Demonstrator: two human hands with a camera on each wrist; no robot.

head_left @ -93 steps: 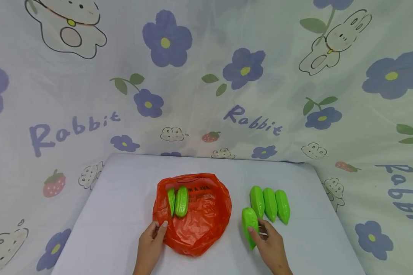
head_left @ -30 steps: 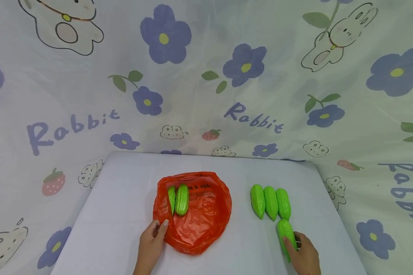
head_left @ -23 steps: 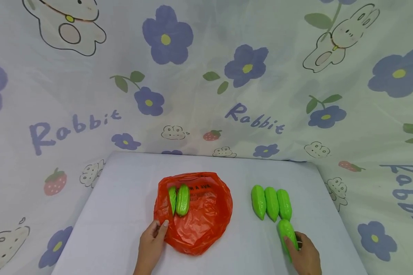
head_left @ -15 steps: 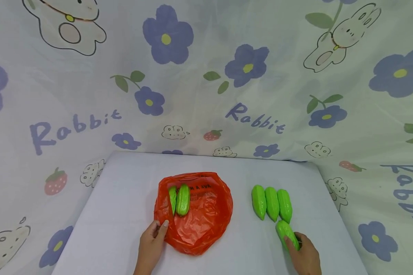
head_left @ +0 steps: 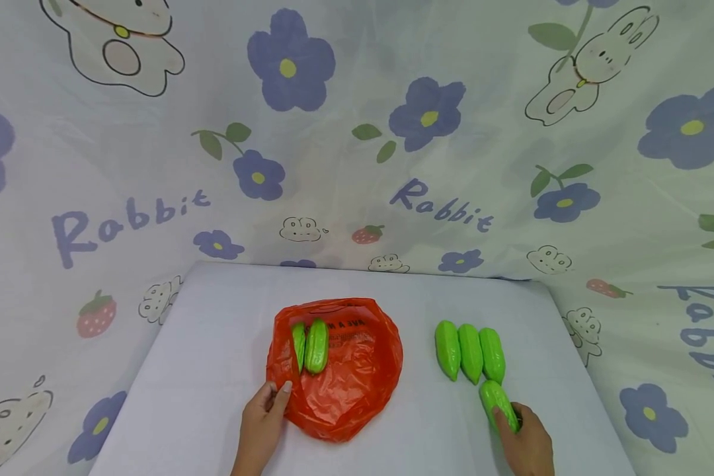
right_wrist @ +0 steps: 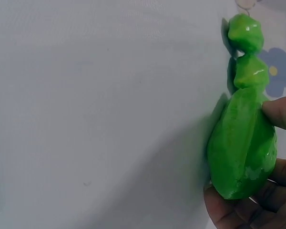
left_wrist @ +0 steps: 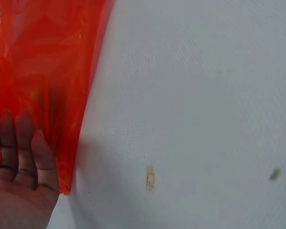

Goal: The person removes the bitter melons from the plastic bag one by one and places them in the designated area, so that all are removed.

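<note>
A red plastic bag (head_left: 357,390) lies open-mouthed on the white table, with two glossy green toy cucumbers (head_left: 317,347) visible inside. One of them is partly covered by the bag's left fold. My left hand (head_left: 262,420) pinches the near left edge of the bag, thumb on top; in the left wrist view its fingers (left_wrist: 26,152) lie against the red film. At the right, my right hand (head_left: 526,436) grips another green toy cucumber (head_left: 496,400) between thumb and fingers. That one's far end meets the near end of the rightmost cucumber (head_left: 492,354) in a row of three.
The other two cucumbers of the row (head_left: 458,350) lie side by side, right of the bag. White cloth covers the table (head_left: 214,317). A printed curtain (head_left: 345,152) with flowers and rabbits stands behind and along both sides.
Over about three seconds my right hand has carried its cucumber rightward, from beside the bag to below the row. In the last second it has barely shifted. The left hand and bag have stayed put.
</note>
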